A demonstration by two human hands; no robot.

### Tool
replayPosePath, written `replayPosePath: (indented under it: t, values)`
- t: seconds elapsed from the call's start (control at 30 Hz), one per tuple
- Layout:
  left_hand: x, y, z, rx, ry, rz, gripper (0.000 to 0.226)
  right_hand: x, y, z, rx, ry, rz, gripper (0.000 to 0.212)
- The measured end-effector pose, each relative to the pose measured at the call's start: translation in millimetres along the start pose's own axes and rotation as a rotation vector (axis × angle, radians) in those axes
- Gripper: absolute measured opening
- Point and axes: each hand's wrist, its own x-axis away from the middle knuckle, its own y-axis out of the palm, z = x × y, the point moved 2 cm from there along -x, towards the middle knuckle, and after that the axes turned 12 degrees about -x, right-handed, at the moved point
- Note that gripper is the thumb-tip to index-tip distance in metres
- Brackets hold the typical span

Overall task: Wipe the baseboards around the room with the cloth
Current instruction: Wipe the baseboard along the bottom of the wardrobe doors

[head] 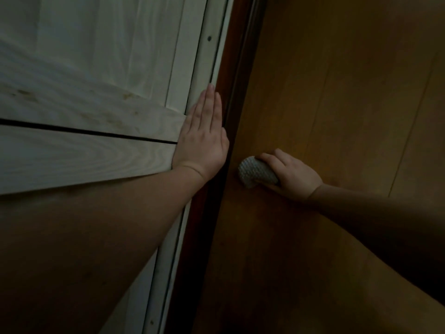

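Note:
My left hand (204, 133) lies flat, fingers straight and together, against the lower edge of a pale wooden panelled door (84, 97). My right hand (289, 174) grips a bunched grey textured cloth (255, 172) and holds it on the orange-brown wooden floor (337, 92), right beside a dark brown strip (231, 80) that runs diagonally between door and floor. The cloth sticks out to the left of my fingers. Both bare forearms reach in from the bottom of the view.
A white frame rail (212, 32) with small screw holes runs along the door's edge beside the dark strip. Floorboard seams cross the floor at the right. The scene is dim, and the lower corners lie in shadow.

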Motion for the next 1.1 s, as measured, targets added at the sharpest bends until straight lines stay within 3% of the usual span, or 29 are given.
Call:
replayPosePath:
  t: [0.3,0.87,1.1]
  values:
    - [0.3,2.1,0.4,0.073,0.008,0.056,0.063,-0.5,-1.5,-3.6,0.014,0.042,-0.027,0.058]
    - [1.0,-3.2,-0.1,0.051,0.014,0.016,0.069,-0.2,-0.4,-3.0,0.029,0.045,-0.044,0.061]
    - [0.4,-3.3,-1.1,0.052,0.029,0.044,0.070,-1.2,-1.6,1.9,-0.004,0.123,-0.122,0.065]
